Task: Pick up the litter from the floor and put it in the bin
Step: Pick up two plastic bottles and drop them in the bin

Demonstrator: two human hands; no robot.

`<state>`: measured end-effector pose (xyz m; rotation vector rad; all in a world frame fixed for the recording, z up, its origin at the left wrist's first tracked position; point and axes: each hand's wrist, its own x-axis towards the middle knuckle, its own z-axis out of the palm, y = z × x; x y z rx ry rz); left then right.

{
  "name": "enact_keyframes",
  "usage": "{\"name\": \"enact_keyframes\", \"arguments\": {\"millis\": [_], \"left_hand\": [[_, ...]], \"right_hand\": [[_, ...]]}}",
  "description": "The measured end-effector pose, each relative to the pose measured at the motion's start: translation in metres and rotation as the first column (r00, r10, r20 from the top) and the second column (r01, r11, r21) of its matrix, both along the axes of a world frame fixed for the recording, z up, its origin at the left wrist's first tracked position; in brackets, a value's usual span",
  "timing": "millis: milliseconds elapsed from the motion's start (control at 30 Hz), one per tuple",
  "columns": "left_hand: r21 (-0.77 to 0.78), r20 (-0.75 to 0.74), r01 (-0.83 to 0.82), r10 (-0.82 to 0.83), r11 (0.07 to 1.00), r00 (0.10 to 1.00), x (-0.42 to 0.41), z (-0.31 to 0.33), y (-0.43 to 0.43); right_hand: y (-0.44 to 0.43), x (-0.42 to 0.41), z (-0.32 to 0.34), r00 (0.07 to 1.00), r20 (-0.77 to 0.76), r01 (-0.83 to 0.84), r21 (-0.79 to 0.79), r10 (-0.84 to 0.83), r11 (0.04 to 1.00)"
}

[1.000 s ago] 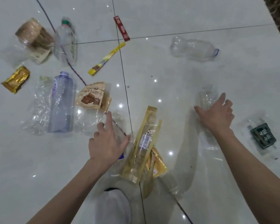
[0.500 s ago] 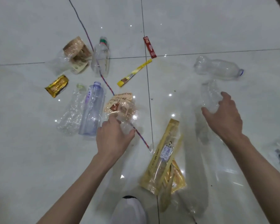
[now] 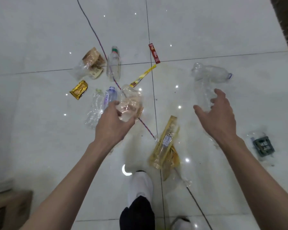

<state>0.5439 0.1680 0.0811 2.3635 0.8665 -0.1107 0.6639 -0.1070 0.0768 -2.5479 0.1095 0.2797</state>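
Litter lies scattered over the white tiled floor (image 3: 206,30). My left hand (image 3: 113,125) is shut on a crushed clear plastic bottle (image 3: 130,103), held above the floor. My right hand (image 3: 218,117) curls around a second clear bottle (image 3: 204,95), also lifted. On the floor lie a clear bottle with a blue neck ring (image 3: 211,74), a green-capped bottle (image 3: 113,65), a purple-tinted bottle (image 3: 109,97), a red stick packet (image 3: 154,53), a yellow stick packet (image 3: 143,78), a gold wrapper (image 3: 79,89) and a long yellow bag (image 3: 166,143). No bin is clearly visible.
A purple cable (image 3: 96,35) runs across the floor under the litter. A dark green packet (image 3: 263,145) lies at the right and a brown wrapper bag (image 3: 91,63) at the upper left. A brown box (image 3: 8,209) sits in the bottom-left corner. My white shoe (image 3: 140,185) stands below.
Both hands closed on clear bottles on the floor and lifted them. The view has pulled back and up, showing more floor.
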Motion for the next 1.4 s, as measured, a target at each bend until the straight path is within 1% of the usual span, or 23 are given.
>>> {"name": "enact_keyframes", "arguments": {"millis": [133, 267, 433, 533, 600, 767, 967, 1067, 1167, 1333, 1400], "left_hand": [[-0.020, -0.039, 0.048, -0.049, 0.999, 0.998, -0.013, 0.111, -0.015], [-0.049, -0.043, 0.094, -0.096, 0.994, 0.994, -0.027, 0.232, -0.041], [-0.050, -0.048, 0.087, -0.089, 0.995, 0.995, -0.068, 0.386, -0.087], [-0.049, -0.019, 0.076, -0.078, 0.996, 0.997, -0.087, 0.452, -0.109], [-0.058, 0.002, 0.072, -0.072, 0.996, 0.997, -0.099, 0.480, -0.122], [-0.107, 0.051, 0.108, -0.103, 0.988, 0.993, -0.139, 0.514, -0.165], [-0.184, 0.097, 0.220, -0.205, 0.958, 0.974, -0.204, 0.509, -0.233], [-0.244, 0.101, 0.274, -0.256, 0.930, 0.961, -0.249, 0.506, -0.270], [-0.294, 0.103, 0.315, -0.298, 0.903, 0.949, -0.291, 0.506, -0.309], [-0.392, 0.079, 0.414, -0.418, 0.822, 0.905, -0.351, 0.508, -0.381], [-0.426, 0.073, 0.452, -0.468, 0.784, 0.881, -0.370, 0.505, -0.413]], "right_hand": [[-0.009, -0.028, 0.112, 0.999, -0.040, 0.037, 0.043, -0.035, 0.998], [-0.022, -0.060, 0.237, 0.994, -0.083, 0.082, 0.105, -0.073, 0.991], [-0.044, -0.115, 0.397, 0.991, -0.111, 0.086, 0.144, -0.070, 0.986], [-0.060, -0.143, 0.465, 0.992, -0.094, 0.097, 0.164, -0.082, 0.982], [-0.071, -0.160, 0.496, 0.991, -0.086, 0.122, 0.193, -0.107, 0.973], [-0.100, -0.214, 0.536, 0.981, -0.064, 0.192, 0.240, -0.182, 0.952], [-0.156, -0.317, 0.544, 0.945, -0.031, 0.323, 0.253, -0.327, 0.912], [-0.190, -0.382, 0.548, 0.896, -0.025, 0.432, 0.276, -0.443, 0.859], [-0.227, -0.445, 0.551, 0.842, -0.067, 0.531, 0.280, -0.536, 0.800], [-0.291, -0.542, 0.560, 0.732, -0.081, 0.673, 0.237, -0.676, 0.700], [-0.318, -0.575, 0.561, 0.680, -0.063, 0.722, 0.234, -0.731, 0.651]]}}
